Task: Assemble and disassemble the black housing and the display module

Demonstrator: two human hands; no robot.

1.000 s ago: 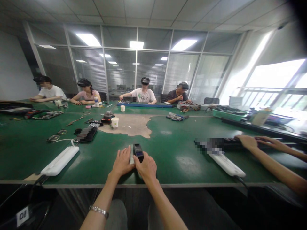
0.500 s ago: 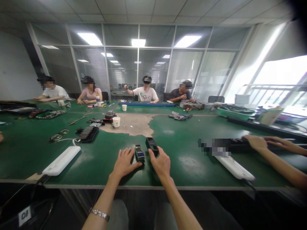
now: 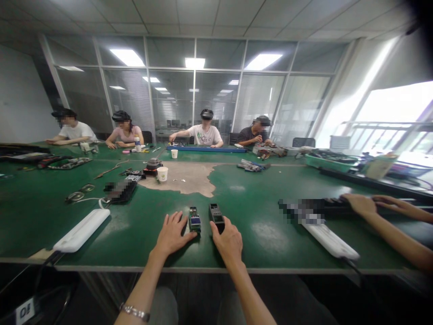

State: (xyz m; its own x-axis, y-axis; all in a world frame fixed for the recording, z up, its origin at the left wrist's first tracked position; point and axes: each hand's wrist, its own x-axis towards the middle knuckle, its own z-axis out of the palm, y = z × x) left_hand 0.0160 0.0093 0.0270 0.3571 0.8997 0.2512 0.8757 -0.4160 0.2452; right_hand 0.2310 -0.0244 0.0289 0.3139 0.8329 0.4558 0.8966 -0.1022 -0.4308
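A small green circuit board (image 3: 195, 220) with a dark blue display lies on the table in front of me. My left hand (image 3: 175, 233) rests beside it on the left, fingers spread over the tabletop and the thumb at the board's near end. To the right of the board is a black plastic casing (image 3: 215, 214) with openings in its upper face. My right hand (image 3: 227, 238) grips this casing by its near part, thumb on the left side; the other fingers are partly hidden. A narrow strip of table separates board and casing.
White power strips lie left (image 3: 83, 229) and right (image 3: 329, 237). Farther off are a paper cup (image 3: 163, 174), glasses (image 3: 79, 193), gloves (image 3: 253, 165) and a green basket (image 3: 331, 161). A co-worker's hands (image 3: 361, 204) reach in from the right. Several people sit opposite.
The casing and my right hand have shifted slightly toward me. My left hand stays by the board. Across the table, a person's raised hand has come down to the tabletop.
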